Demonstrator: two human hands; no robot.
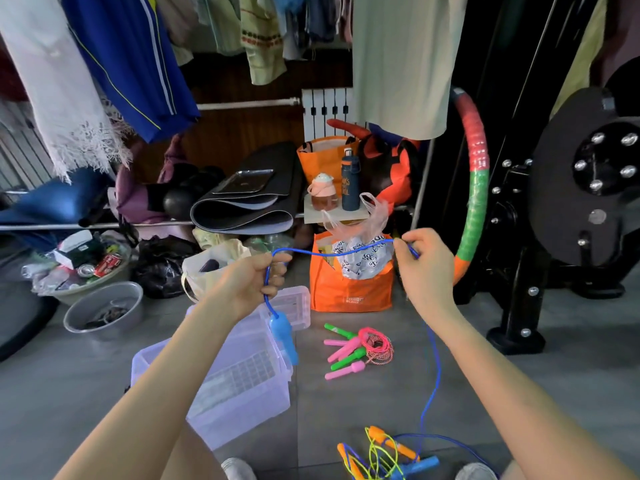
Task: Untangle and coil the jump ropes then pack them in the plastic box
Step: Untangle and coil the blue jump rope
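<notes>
The left hand (254, 282), in the middle of the frame, is curling its fingers into a fist around the blue jump rope (438, 368). Its palm is facing away, so how many turns of cord are lying inside the fist is impossible to tell. One light blue handle (284, 336) is dangling just below that fist, hanging in front of the plastic box (242, 415).

The right hand (422, 265), right of center, is pinching the same cord between thumb and fingertips. The cord is stretching between the two hands in a shallow sag. From the right hand it is dropping down the frame towards the floor.

At the bottom edge the cord is running into a tangle of ropes (381, 455) with orange handles, a yellow-green cord and a second blue handle. The frame edge is cutting this heap off, and which cord is crossing over which is hard to make out.

The box is sitting open on the grey floor at lower left, with the left forearm covering part of it. What is lying inside is blurred by the clear walls. Its lid (294, 301) is showing behind it.

A bundle of pink and green handles (346, 351) with a coiled pink cord is lying on the floor right of the box. An orange bag (349, 292) is standing behind it.
</notes>
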